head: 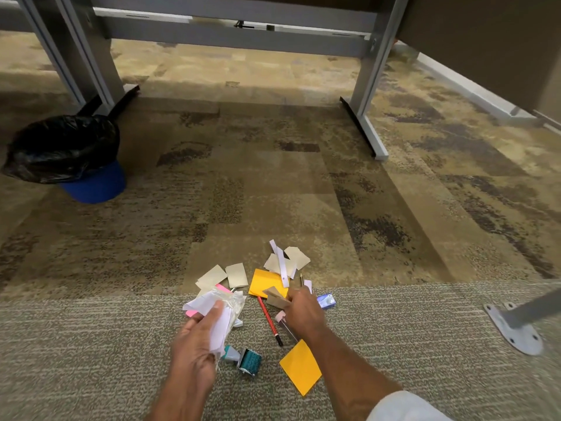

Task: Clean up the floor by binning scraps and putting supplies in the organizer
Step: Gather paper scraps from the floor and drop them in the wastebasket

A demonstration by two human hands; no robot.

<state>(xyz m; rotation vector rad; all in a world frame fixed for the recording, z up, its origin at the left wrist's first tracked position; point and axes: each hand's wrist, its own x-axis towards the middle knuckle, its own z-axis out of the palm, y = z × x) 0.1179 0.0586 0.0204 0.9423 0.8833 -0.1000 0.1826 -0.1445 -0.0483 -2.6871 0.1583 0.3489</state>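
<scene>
A pile of paper scraps lies on the carpet near me. My left hand [197,338] is shut on a bunch of white crumpled paper scraps [218,308]. My right hand [303,312] pinches a brown cardboard scrap [274,297] above the pile. Beige scraps [236,275] and a yellow note [267,282] lie just beyond my hands. A red pencil [268,320], a teal stamp roller [249,358], a second yellow note [300,367] and a small blue box [327,300] rest between and beside my arms. A blue bin with a black liner [65,156] stands far left.
Grey desk legs [368,95] and a crossbar stand ahead, with open carpet between them and the pile. A metal foot plate [516,332] of another leg sits at the right. A partition wall [485,41] runs along the far right.
</scene>
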